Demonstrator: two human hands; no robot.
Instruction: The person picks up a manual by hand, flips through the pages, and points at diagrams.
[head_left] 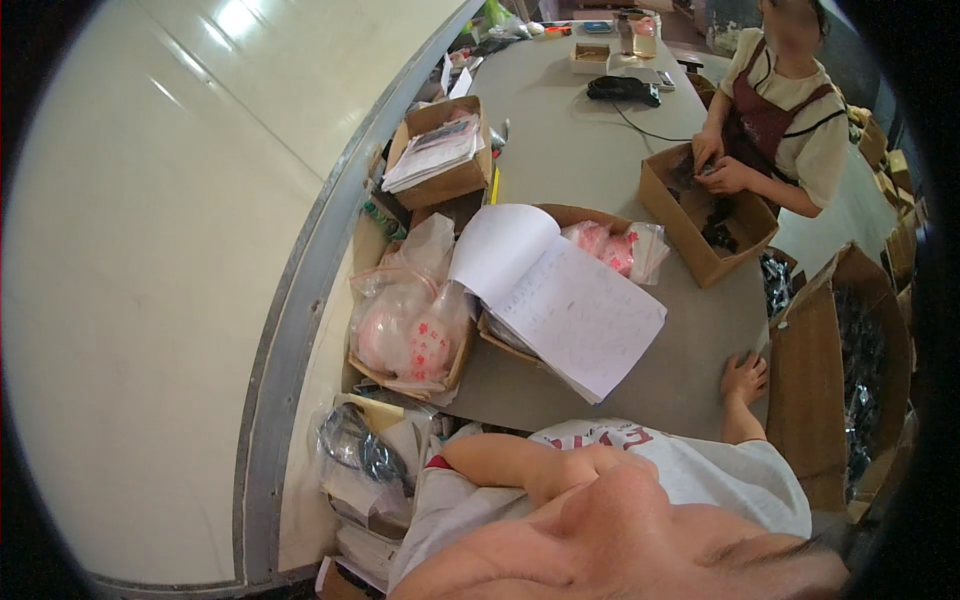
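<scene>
My right hand [745, 378] lies on the right edge of the grey table [560, 390], fingers spread and holding nothing. My left forearm [500, 465] is bent across my body in a light T-shirt [690, 455]. The left hand is drawn in close to me, its fingers mostly hidden. Ahead of it, an open notebook [590, 310] with handwritten pages, one page curling up, rests on a cardboard box [505, 338]. Clear bags with red print [620, 250] show in the box behind the notebook.
Across the table a person in a dark red apron [765, 110] handles small black parts in a cardboard box [700, 240]. A tall carton [810, 390] stands at the right. Bagged goods [410, 330] and a paper-filled box [440, 150] line the left wall.
</scene>
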